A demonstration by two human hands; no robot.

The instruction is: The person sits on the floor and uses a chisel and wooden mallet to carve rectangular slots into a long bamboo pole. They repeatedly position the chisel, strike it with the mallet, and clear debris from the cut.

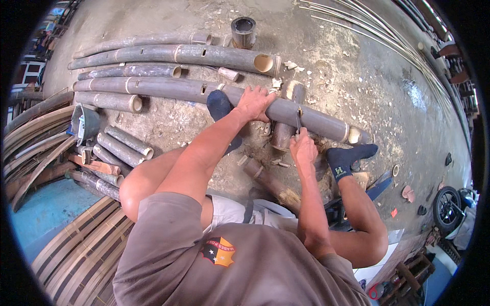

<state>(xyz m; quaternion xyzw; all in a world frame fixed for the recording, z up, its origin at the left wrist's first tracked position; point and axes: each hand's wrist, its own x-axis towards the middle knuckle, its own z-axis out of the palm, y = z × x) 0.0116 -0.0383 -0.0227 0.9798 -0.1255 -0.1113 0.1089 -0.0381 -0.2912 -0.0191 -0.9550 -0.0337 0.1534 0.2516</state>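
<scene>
A long bamboo pole point(171, 90) runs across in front of me, its right part resting on a short, thick bamboo piece point(282, 136). My left hand point(253, 103) is closed over the pole's top, fingers curled around its far side. In the fist of my right hand point(303, 148) is a narrow-bladed knife point(298, 122); my fingers hide its handle. The blade points away from me, its tip at a small cut hole point(300, 110) in the pole wall. My left foot point(219, 104) in a dark sock presses against the pole.
More bamboo poles point(153, 54) lie beyond, with a dark pot point(243, 33) behind them. Short bamboo tubes point(121, 148) and a grey bucket point(88, 122) stand at left. A rough bamboo log point(268, 181) lies between my legs. Chips litter the floor; thin strips point(377, 30) lie far right.
</scene>
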